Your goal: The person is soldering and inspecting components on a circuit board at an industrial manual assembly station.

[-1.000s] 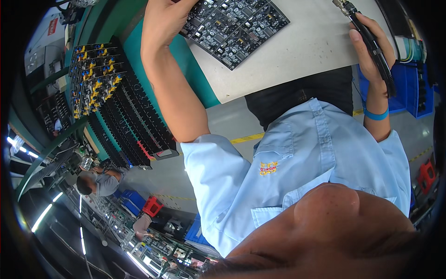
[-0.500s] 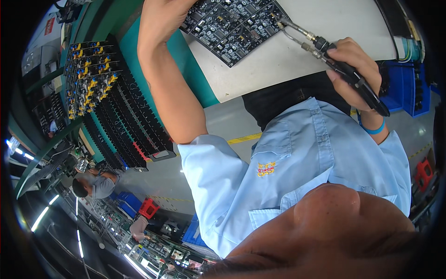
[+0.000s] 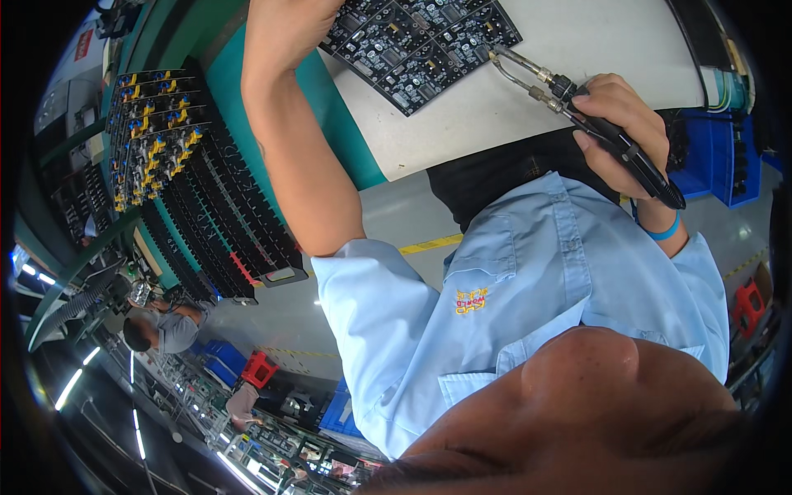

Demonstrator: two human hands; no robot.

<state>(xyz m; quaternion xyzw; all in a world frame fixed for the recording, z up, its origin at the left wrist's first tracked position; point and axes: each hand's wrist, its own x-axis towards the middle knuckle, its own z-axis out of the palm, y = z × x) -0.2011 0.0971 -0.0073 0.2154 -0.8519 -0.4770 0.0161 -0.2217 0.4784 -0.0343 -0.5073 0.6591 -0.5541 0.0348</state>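
A panel of black circuit boards (image 3: 429, 54), thick with small parts, lies on the white work surface at the top of the view. My left hand (image 3: 289, 33) is beside the panel's left edge; the frame's upper edge cuts off its fingers, so its grip is hidden. My right hand (image 3: 631, 115) is closed round the black handle of a soldering iron (image 3: 610, 136). From this handle run a metal tip and a thin curved tube, ending close together near the panel's right edge. Whether the tip touches the panel I cannot tell.
On the left stand black slotted racks (image 3: 219, 190), with boards bearing yellow and blue parts (image 3: 157, 136). A green mat (image 3: 346, 148) edges the white surface (image 3: 462, 132). Blue bins (image 3: 718, 157) are at the right. Another person (image 3: 177, 326) works in the left background.
My right hand has drawn the soldering iron slightly down and left, and its tip has moved from over the panel to its right edge. The view has shifted slightly.
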